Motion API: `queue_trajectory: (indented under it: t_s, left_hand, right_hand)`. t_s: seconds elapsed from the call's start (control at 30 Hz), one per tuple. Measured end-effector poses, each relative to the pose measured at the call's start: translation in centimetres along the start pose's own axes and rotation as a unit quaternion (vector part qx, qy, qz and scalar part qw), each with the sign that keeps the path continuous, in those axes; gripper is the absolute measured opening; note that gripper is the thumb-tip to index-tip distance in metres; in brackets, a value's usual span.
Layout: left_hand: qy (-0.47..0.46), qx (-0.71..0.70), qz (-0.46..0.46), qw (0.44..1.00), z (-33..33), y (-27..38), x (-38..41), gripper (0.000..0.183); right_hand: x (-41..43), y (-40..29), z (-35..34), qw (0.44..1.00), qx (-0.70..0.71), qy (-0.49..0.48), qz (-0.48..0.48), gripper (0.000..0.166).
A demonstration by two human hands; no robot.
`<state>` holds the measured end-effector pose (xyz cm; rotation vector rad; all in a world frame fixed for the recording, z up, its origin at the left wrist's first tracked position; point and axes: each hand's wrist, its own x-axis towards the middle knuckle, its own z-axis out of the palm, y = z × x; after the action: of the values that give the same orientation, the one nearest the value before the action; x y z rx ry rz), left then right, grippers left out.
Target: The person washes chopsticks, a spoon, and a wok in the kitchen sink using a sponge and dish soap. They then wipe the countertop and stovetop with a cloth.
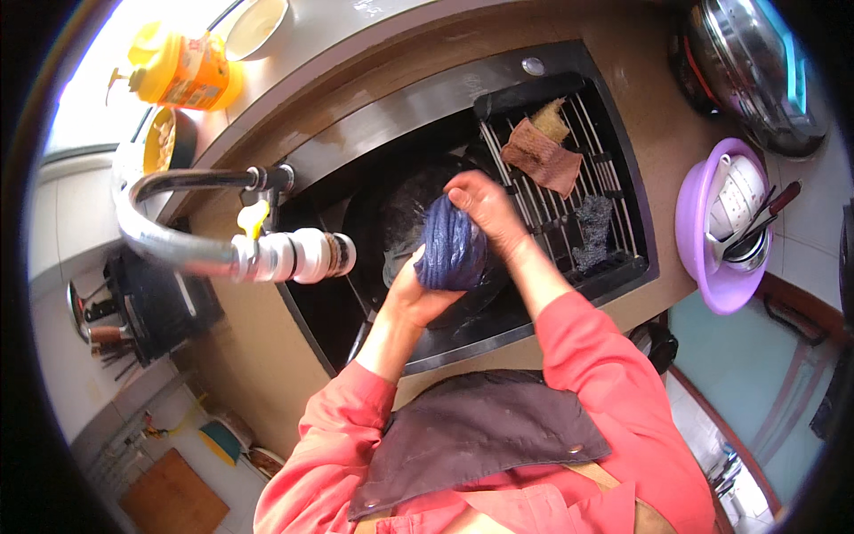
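A dark blue ribbed cloth (450,250), wet and bunched into a rounded shape, is held above the black sink (310,314). My left hand (417,297) cups it from below, with the palm facing up. At the upper right of the cloth, the thumb and curled fingers of my right hand (484,207) grip its edge. Whether something is wrapped inside the cloth cannot be made out. Under my hands a dark round pan (373,223) sits in the sink, partly hidden by them.
A curved faucet (153,227) reaches over the sink's left side. Across its right side, a metal rack (557,220) bears a pink cloth (544,160), a tan scrubber (550,121) and steel wool (592,233). Right of it stands a purple basin (694,227) of dishes; a yellow pump bottle (193,73) stands upper left.
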<state>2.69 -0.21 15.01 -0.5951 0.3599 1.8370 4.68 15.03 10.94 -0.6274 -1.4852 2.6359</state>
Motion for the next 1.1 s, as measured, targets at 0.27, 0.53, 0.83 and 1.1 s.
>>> queue_trajectory:
  t_s: [0.27, 0.53, 0.83, 1.1]
  left_hand:
    - [0.068, -0.093, -0.002, 0.993, 2.1, -1.5, -2.4, 0.052]
    - [0.082, 0.541, 0.156, 0.822, 2.7, -1.1, -2.5, 0.047]
    - [0.240, 0.697, 0.060, 0.673, -3.5, -2.3, 2.9, 0.048]
    - [-0.191, -0.194, -0.121, 0.955, 8.0, -5.6, -3.5, 0.035]
  right_hand:
    - [-2.5, 0.9, 3.9, 0.869, 0.475, -0.070, 0.122, 0.026]
    - [1.4, -1.5, 2.9, 0.986, 0.007, -0.057, 0.157, 0.009]
    - [1.4, 5.0, 2.0, 0.834, -0.513, 0.193, 0.063, 0.053]
    - [-3.6, -1.5, 3.0, 0.859, 0.465, -0.212, 0.003, 0.059]
